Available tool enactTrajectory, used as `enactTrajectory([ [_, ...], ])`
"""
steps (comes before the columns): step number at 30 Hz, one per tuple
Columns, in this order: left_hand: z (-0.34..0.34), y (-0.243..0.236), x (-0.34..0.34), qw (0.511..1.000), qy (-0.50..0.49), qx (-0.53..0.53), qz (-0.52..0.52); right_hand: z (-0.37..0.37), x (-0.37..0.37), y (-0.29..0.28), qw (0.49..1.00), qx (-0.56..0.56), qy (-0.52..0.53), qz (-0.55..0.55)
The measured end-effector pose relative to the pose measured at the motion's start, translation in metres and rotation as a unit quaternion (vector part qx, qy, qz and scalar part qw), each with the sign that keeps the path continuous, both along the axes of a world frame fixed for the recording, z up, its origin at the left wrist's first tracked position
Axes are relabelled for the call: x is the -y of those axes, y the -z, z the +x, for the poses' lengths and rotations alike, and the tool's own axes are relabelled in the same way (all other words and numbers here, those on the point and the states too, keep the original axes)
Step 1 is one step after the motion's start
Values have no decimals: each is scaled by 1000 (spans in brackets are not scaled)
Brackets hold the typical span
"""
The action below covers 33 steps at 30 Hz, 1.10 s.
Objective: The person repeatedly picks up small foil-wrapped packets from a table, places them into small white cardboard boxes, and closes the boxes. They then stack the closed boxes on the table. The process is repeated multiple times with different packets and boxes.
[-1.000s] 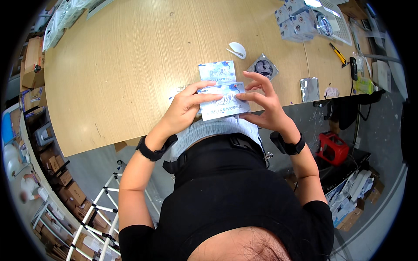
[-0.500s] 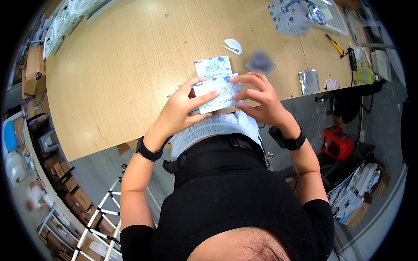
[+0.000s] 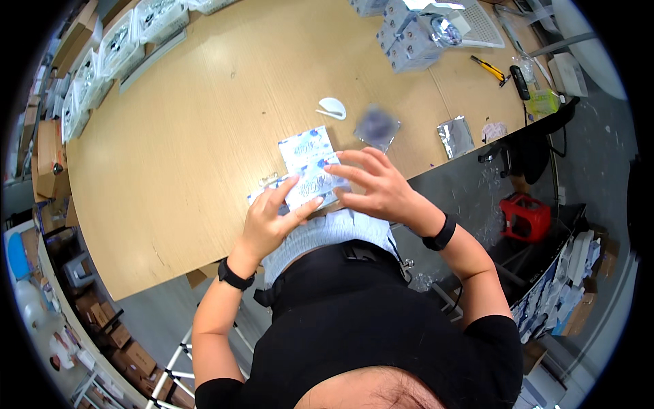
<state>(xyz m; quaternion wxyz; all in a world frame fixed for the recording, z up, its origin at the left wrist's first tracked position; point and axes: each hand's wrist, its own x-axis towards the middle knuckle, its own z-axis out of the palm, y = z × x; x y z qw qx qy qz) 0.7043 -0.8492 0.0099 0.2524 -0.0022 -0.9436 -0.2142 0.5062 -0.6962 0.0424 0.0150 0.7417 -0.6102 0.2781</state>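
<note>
A blue-and-white printed box point(image 3: 315, 183) lies at the table's near edge, in front of my body. A second panel of the same print point(image 3: 304, 144) shows just beyond it; whether the two are joined I cannot tell. My left hand point(image 3: 264, 223) grips the box at its left side, with the thumb along the near edge. At the right edge is my right hand point(image 3: 383, 185), its bent fingertips against the box. A further printed piece is partly hidden beside my left fingers.
A white disc-shaped piece point(image 3: 332, 107), a blurred dark square packet point(image 3: 377, 127) and a silver pouch point(image 3: 455, 136) lie beyond and to the right. Stacked printed boxes point(image 3: 409, 42) and a yellow cutter point(image 3: 488, 69) are far right. White baskets point(image 3: 120, 45) line the far left.
The view has shifted, so table things sit further left and lower. My left hand has slid toward the box's near left corner, and the box is tilted differently.
</note>
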Motion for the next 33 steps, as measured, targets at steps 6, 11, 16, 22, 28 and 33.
enactTrajectory([
  [6,-1,2,4,999,32,12,-28,9,16,-2,998,-45,-46,-15],
  [11,-2,0,10,999,41,15,-20,17,24,14,998,-10,-40,52],
  [16,-4,12,9,996,24,-55,-66,9,25,20,997,-9,-69,27],
  [22,2,15,12,996,54,-66,-36,7,28,26,995,-16,-97,-3],
  [28,0,15,10,997,35,-54,-37,5,31,31,994,6,-112,-13],
  [33,0,16,12,998,31,-35,-38,6,31,33,993,14,-114,-15],
])
